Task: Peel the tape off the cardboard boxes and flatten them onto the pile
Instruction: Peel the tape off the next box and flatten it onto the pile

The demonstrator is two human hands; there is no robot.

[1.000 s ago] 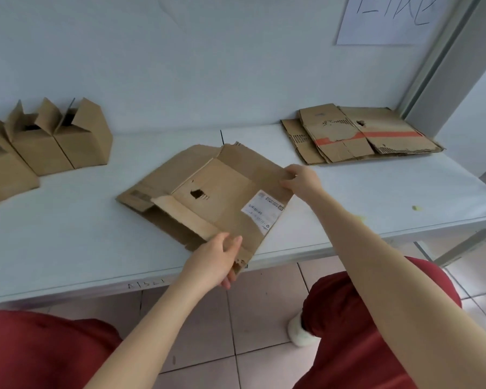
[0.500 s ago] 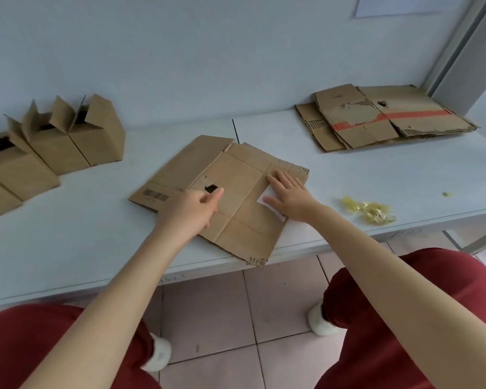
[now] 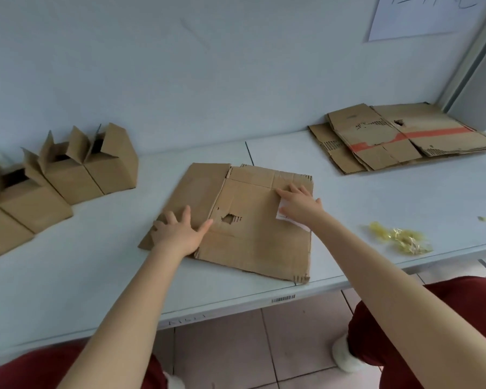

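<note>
We see the flattened box (image 3: 253, 237) lying flat on the table (image 3: 376, 197), directly under both hands and reaching out past them on every side. The left hand (image 3: 177, 234) lies palm down on the box's left part, fingers straight and spread wide, with the thumb stretched towards a torn hole (image 3: 230, 219) just to its right. It grasps nothing and only presses on the cardboard. The right hand (image 3: 298, 204) lies palm down on the far right part of the same box, fingers straight and pointing away and to the left, also gripping nothing. It half covers a white label (image 3: 292, 223) whose corner shows beside the wrist. Between the two hands we find bare cardboard and the hole. Well beyond the right hand, further back and to its right, sits the pile (image 3: 404, 141) of flattened boxes, its top sheet marked with an orange stripe. To the right of the right forearm, near the table's front edge, we see a crumpled wad of yellowish tape (image 3: 399, 241). Well off to the left of the left hand, a row of standing boxes (image 3: 96, 172) waits by the wall with their flaps up
</note>
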